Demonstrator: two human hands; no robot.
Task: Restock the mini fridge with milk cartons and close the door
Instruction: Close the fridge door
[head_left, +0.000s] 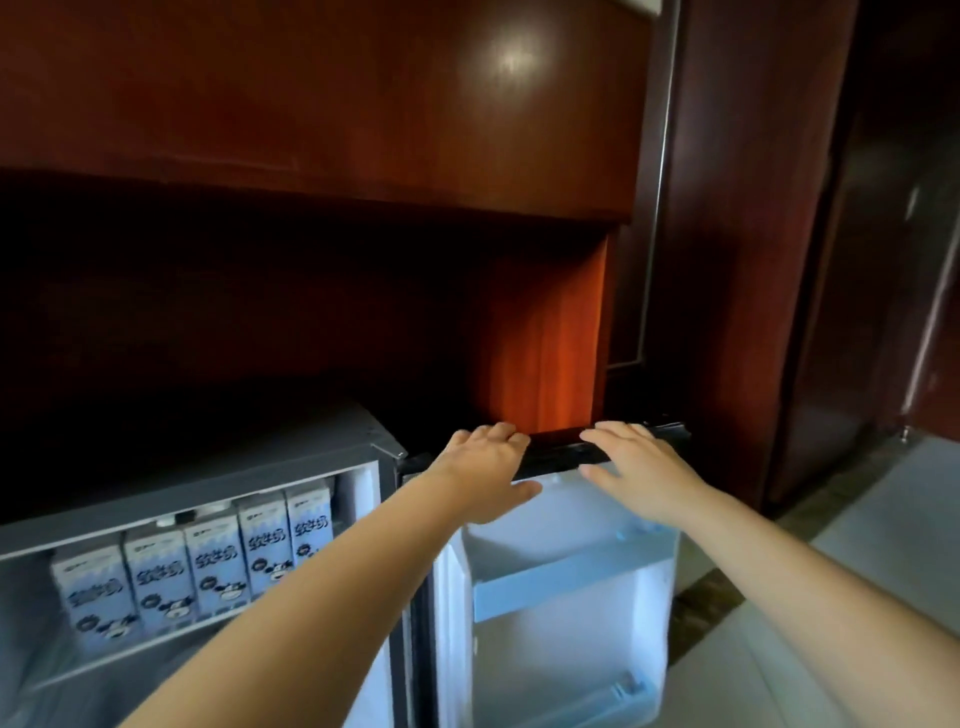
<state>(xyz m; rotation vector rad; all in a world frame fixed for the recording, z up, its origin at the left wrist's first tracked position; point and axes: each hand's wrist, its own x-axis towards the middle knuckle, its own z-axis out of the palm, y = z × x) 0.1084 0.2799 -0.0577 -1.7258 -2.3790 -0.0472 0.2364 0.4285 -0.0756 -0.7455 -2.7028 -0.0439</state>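
Looking down on a mini fridge (311, 452) tucked low in a dark wooden cabinet (363, 104); fridge door (566, 519) swung wide open to the right, white inner lining facing near, pale blue door shelves (566, 587) across it.

Both hands on the door's black top edge: left hand (483, 467) nearer the hinge, right hand (644, 473) further right toward the free end, apart and not touching each other; fingers of each hooked over the far side of the edge, thumbs on the near side, so clamped lightly on the door. Probably placed up there for want of any visible handle, and for leverage in swinging the door leftward.

Inside the fridge, at left: five milk cartons (197, 566) upright in a tight row on the upper shelf, blue-and-white fronts facing out, sides touching; seemingly set back from the opening to stay out of the door's way; lower compartment too dim to read. Pale floor (857, 571) at right.

Restocking seemingly done; closing the door apparently the step in hand.
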